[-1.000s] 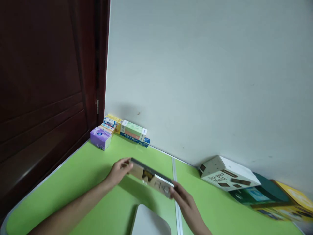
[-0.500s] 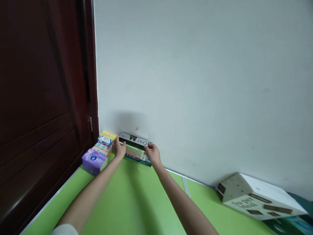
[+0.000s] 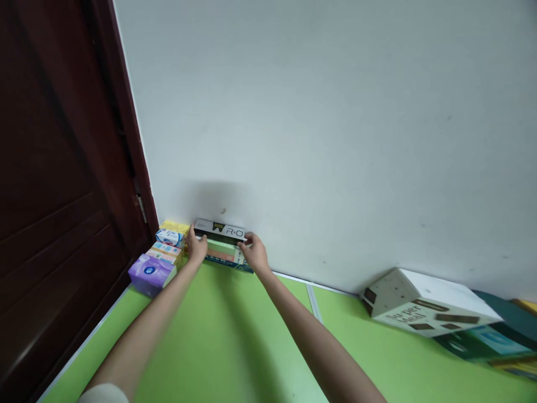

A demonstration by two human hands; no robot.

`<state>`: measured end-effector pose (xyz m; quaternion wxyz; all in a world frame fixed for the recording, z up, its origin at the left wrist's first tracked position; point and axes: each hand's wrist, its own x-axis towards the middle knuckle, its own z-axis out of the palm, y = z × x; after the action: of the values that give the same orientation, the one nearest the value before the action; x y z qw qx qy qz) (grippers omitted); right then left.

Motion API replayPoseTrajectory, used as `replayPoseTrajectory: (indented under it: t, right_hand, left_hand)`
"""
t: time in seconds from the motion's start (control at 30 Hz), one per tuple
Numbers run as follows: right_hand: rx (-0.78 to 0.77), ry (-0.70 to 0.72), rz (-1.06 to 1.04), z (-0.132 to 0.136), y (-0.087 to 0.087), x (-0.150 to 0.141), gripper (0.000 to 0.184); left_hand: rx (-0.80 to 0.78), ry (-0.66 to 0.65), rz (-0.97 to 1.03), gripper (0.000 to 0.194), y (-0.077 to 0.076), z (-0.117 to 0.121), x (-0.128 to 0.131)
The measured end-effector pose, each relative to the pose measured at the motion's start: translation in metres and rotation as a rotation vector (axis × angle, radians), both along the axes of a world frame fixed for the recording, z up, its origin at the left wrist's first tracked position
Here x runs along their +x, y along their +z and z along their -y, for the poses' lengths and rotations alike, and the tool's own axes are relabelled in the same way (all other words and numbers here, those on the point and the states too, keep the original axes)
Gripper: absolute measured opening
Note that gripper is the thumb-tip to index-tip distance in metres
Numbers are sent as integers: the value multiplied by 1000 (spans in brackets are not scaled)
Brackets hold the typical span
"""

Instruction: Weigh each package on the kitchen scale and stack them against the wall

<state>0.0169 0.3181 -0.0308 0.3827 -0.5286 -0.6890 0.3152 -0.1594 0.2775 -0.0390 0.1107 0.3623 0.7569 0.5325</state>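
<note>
A long narrow black-and-white box (image 3: pixel 220 228) with "R&O" lettering lies against the wall on top of other boxes. My left hand (image 3: pixel 196 246) grips its left end, thumb in front and fingers behind. At the right end, my right hand (image 3: pixel 255 253) is closed on the same box in the same way. Below it, boxes with a green and pinkish-brown front (image 3: pixel 223 252) and a dark blue lower edge rest on the green surface; my hands partly cover their ends. Left of my left hand stands a row of small packs, with a purple tissue pack (image 3: pixel 151 274) nearest me.
A yellow pack (image 3: pixel 174 226) and a blue-and-white pack (image 3: pixel 170 237) sit in the corner by the dark brown door (image 3: pixel 54 224). On the right, a white "Super Meal" box (image 3: pixel 436 305) leans by the wall, beside a dark green package (image 3: pixel 486 338). A pale seam (image 3: pixel 313 302) crosses the green surface.
The view has shifted, so everything appears farther left and slightly higher, with more packages showing at the right. Both hands remain on the black-and-white box, which stays on the stack.
</note>
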Motion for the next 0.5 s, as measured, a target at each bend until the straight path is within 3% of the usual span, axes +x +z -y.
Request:
replayPoseTrajectory:
  t: [0.17, 0.3, 0.37, 0.43, 0.5]
  right_hand:
    - [12, -2, 48, 13, 15, 14, 29]
    - [-15, 41, 67, 43, 28, 44, 24]
    - [-45, 130, 75, 69, 29, 69, 21]
    - [-83, 252, 80, 101, 24, 100, 19]
    - [-59, 351, 125, 132, 14, 136, 22]
  left_hand:
    - [19, 30, -23, 67, 20, 8, 2]
    - [77, -1, -104, 64, 38, 33, 29]
    - [105, -197, -223, 50, 37, 55, 56]
    - [64, -553, -350, 33, 31, 80, 89]
    - [-76, -890, -402, 27, 23, 103, 124]
